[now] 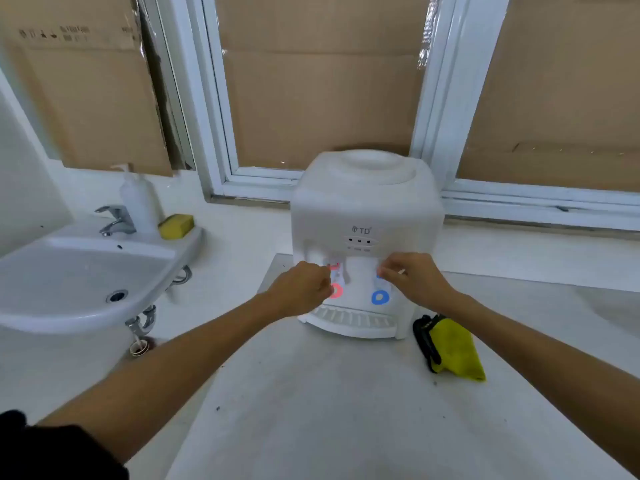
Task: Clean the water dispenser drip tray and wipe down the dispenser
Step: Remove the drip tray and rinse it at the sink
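Landmark: the white water dispenser (367, 209) stands on a pale table (311, 410), its back toward the window frame (221, 133), which is covered behind with cardboard (318, 91).
My left hand (301, 289): reached into the dispenser's front recess, at the side of the red tap (335, 266); the fingers are curled, their tips up against the tap area. The picture is blurred there, so I cannot tell whether I truly hold the tap or only touch it.
My right hand (415, 277): in the same recess on the other side, fingers curled in at the blue tap (381, 275), which they mostly hide; again I cannot tell if they pinch it.
Rings: a red ring (336, 291) below my left hand and a blue ring (380, 297) below my right, both on the dispenser's front wall.
Drip tray (349, 320): seated at the foot of the dispenser, under both taps, its slotted grille facing up.
Cloth (457, 351): yellow, lying on the table just beside the dispenser's right front corner, with a dark strap-like thing (424, 337) on its near edge.
Sink (69, 282): well to the left of the dispenser, with a metal faucet (116, 221), a white pump bottle (138, 202) and a yellow sponge (176, 226) on its rim.
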